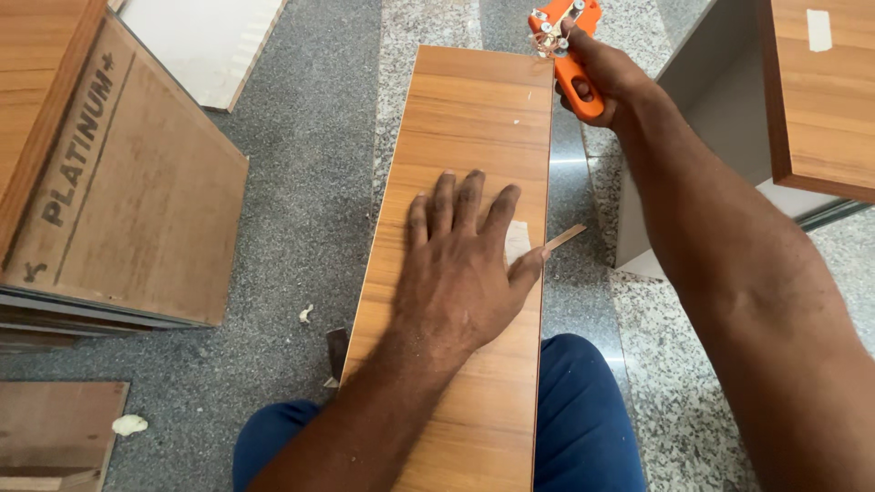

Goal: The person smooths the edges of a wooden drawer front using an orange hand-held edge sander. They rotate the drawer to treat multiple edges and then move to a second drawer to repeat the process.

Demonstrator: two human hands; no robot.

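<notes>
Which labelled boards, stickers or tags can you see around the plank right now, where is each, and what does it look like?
Printed board: left of the wood-grain plank, leaning on a stack; flat brown sheet with dark lettering and a line border.
Pale sticker: on the plank, by the left hand; small, off-white.
Pale patch: top right, on the wooden cabinet panel; small cream rectangle.
No screens or signs.

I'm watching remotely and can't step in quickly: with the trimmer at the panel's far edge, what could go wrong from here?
1. The left hand presses flat on the panel, its fingers at the right edge, in line with the orange trimmer held by the right hand; a slip along that edge might hit them.
2. The panel seems to rest across the knees, so it could shift.
</notes>
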